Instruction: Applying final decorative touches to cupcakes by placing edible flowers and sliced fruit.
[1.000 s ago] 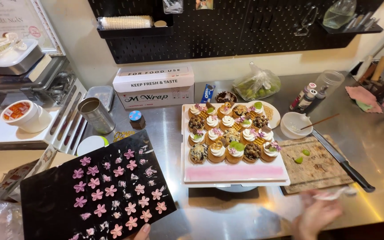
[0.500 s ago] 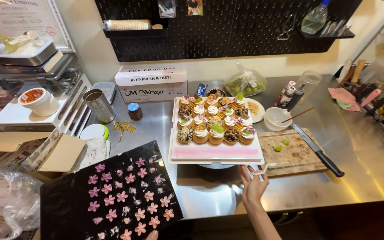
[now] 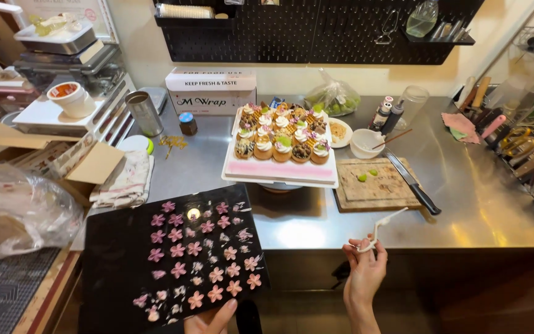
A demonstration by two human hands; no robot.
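The black tray (image 3: 131,272) of pink flower decorations (image 3: 199,260) juts over the counter's front edge, the left hand (image 3: 212,318) gripping its near rim from below, only fingertips visible. The right hand (image 3: 364,272), lower and off to the side half a second ago, has risen near the counter edge, fingers pinched on white tweezers (image 3: 379,229). The view has swung left; the cupcake stand (image 3: 279,170) and cutting board (image 3: 375,185) sit unmoved behind.

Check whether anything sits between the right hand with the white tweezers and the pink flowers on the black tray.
Nothing visible does. The right hand holds the white tweezers just right of the black tray; the pink flowers lie uncovered, with only bare counter edge between.
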